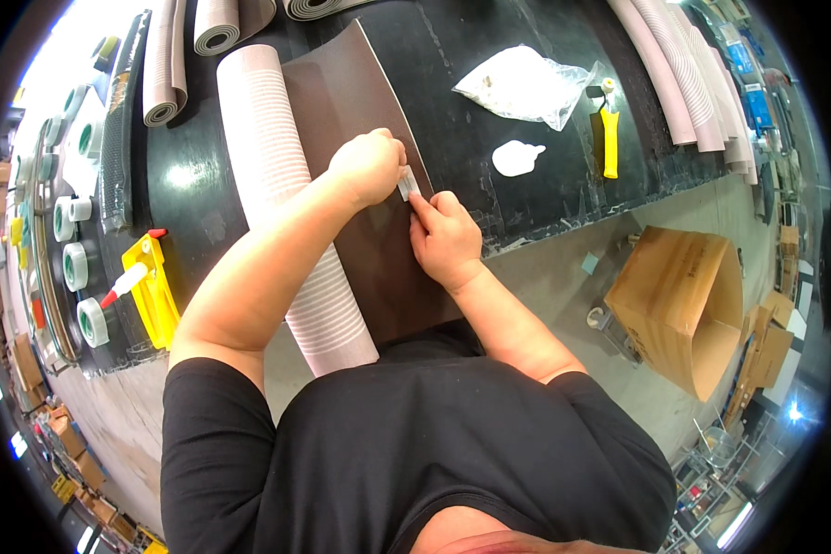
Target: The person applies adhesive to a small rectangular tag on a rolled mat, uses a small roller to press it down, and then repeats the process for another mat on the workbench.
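Nearest to us, our own black shirt (415,462) fills the lower part of the view and hides the near end of the brown sheet (379,249), so we cannot see where that sheet finishes. Just above it, our right hand (445,238) and left hand (369,166) meet at the sheet's right edge, both pinching a small pale label (408,183) between thumb and fingertips – the left from above, the right from below – apparently to hold it square against the edge; the fingers cover most of it, so its shape and any backing are hard to make out. The sheet lies flat on the black table (489,129), its left side against a pale ribbed roll (286,203), probably the rest of the same material still wound up. To the left sits a yellow glue-bottle holder (152,286) beside a row of tape rolls (76,268). Farther off lie a white blob-shaped piece (515,157), a yellow-handled tool (609,138) and a clear plastic bag (526,85) – its contents too blurred to tell. A cardboard box (683,305) stands on the floor to the right.
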### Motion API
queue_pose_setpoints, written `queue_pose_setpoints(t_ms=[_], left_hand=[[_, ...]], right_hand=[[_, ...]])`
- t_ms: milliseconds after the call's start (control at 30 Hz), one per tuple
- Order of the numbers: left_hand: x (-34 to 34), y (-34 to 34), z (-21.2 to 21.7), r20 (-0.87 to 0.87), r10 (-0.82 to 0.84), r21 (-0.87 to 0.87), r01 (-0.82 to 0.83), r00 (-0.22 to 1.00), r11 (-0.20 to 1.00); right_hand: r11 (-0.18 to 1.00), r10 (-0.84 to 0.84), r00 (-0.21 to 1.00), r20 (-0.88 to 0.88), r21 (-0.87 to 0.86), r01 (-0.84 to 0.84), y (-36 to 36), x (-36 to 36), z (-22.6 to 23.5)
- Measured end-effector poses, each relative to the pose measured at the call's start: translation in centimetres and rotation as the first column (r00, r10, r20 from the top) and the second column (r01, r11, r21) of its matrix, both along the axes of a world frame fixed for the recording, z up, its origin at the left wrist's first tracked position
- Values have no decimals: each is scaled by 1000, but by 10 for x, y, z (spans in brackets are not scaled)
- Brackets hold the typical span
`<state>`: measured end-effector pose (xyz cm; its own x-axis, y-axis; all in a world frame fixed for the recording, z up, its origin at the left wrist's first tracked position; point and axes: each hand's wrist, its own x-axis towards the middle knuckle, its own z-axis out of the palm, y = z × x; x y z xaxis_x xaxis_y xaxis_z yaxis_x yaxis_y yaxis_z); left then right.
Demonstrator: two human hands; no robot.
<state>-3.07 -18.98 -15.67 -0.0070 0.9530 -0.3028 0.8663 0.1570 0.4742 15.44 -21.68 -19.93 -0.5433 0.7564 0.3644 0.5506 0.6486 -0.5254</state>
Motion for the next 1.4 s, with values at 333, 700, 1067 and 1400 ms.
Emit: queue_pose_setpoints(t_ms=[333,700,1067,1400], left_hand=[[2,4,-5,-70,77,120,-69,995,990],[-17,10,-9,38,-89,239,77,995,968],[-29,33,-13,155,-128,34,124,980,992],[-31,29,-17,174,-133,65,123,976,990]], right_hand=[[1000,11,1000,-4,-13,-11,-1,0,-1],[976,-105,954,-280,156,153,45,60,38],[684,-639,616,461,-26,729,219,179,24],[862,-506,835,-216,-176,476,93,174,58]])
